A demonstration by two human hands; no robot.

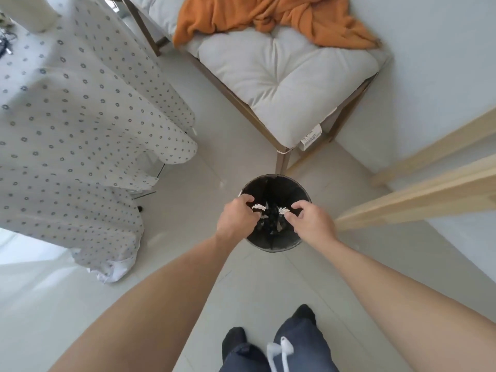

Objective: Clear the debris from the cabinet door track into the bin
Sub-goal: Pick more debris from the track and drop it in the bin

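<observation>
Black bin below left hand, right hand, fingers curled, pinching scraps

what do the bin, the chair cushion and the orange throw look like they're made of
Round black bin: probably plastic or coated metal; smooth, dull wall. Off-white chair cushion: padded woven fabric, tufted and creased, matte. Orange throw: soft fleece-like cloth, matte, falling in loose folds.
</observation>
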